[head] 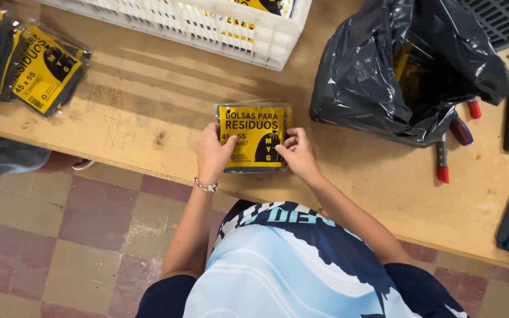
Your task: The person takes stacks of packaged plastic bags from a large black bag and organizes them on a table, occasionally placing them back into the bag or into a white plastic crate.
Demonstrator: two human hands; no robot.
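Hands (213,154) (297,154) cover packet (253,136) lower corners.

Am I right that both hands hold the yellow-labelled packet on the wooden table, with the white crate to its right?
Not quite. In the head view the left hand and right hand do hold the yellow-labelled packet on the wooden table, but the white crate lies beyond it; the black plastic bag is right.
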